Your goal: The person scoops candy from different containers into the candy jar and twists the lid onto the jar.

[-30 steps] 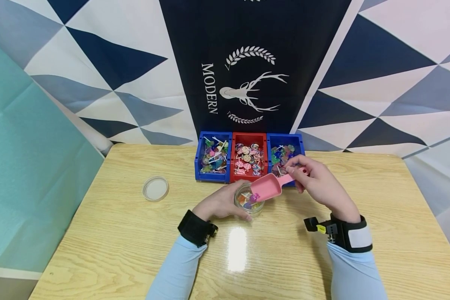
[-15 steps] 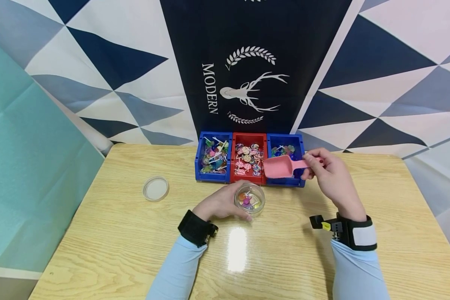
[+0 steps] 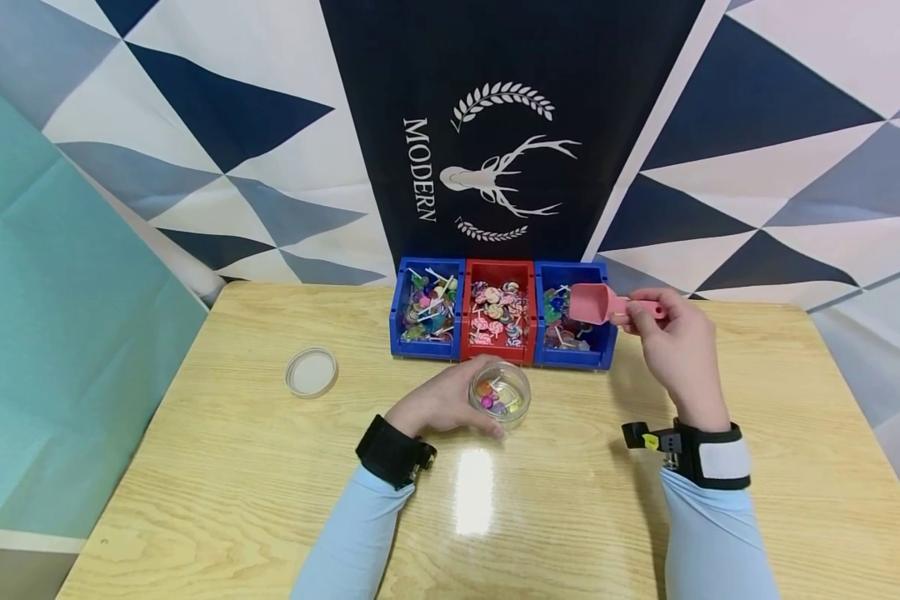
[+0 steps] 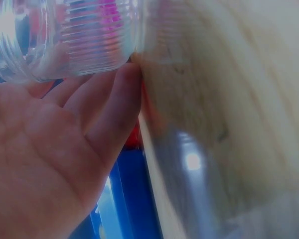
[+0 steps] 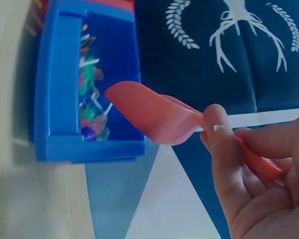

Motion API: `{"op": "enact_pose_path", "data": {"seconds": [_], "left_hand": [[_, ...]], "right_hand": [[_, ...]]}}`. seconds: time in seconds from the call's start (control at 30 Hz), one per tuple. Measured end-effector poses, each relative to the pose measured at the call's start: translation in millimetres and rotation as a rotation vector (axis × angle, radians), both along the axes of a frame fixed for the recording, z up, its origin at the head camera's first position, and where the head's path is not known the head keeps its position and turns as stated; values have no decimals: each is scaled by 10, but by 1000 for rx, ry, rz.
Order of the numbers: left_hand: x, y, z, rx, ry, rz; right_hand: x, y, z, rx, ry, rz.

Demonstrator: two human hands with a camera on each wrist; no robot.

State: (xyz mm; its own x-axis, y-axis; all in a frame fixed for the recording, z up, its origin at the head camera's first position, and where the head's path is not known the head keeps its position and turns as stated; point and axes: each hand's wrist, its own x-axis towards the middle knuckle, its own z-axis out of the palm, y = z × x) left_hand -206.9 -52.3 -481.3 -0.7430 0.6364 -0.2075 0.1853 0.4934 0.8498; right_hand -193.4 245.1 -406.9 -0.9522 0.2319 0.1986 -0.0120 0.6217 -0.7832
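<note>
In the head view my left hand [image 3: 444,403] holds a clear glass jar [image 3: 521,410], its thumb and fingers spread round the side. Several small colourful candies [image 3: 487,400] lie in the jar. In the left wrist view the jar's ribbed wall [image 4: 97,45] rests against the fingers. My right hand [image 3: 678,350] pinches the handle of a pink scoop [image 3: 588,303]. The scoop hangs over the right blue bin [image 3: 570,358], apart from the candies inside. From the right wrist view, the scoop's underside [image 5: 154,117] shows beside the bin's open top; the scoop's inside is hidden there.
A red bin [image 3: 497,353] of lollipops stands between the right blue bin and a left blue bin [image 3: 423,347] of mixed candies. A round lid [image 3: 311,372] lies on the wooden table [image 3: 255,483] at left. A patterned wall cloth [image 3: 495,50] hangs behind the bins.
My right hand has carried the scoop from over the jar to above the right blue bin. A purple candy left the scoop and lies in the jar. The left hand stays put.
</note>
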Motion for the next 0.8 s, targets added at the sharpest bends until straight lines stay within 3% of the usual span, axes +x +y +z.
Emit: {"op": "enact_pose_path", "data": {"seconds": [0.13,0.3,0.5,0.67,0.8], "left_hand": [[3,2,3,6,-3,4],[8,6,14,3,-6,8],[8,9,24,-7,-12,8],[4,9,23,1,-11,7],[4,3,17,4,-8,2]], "right_hand": [[-21,-17,-36,118,28,6],[-40,-69,-93,194,70,27],[-68,-170,-156,324,161,4],[-103,-238,-231,348,180,18],[-123,-243,-281,310,157,10]]}}
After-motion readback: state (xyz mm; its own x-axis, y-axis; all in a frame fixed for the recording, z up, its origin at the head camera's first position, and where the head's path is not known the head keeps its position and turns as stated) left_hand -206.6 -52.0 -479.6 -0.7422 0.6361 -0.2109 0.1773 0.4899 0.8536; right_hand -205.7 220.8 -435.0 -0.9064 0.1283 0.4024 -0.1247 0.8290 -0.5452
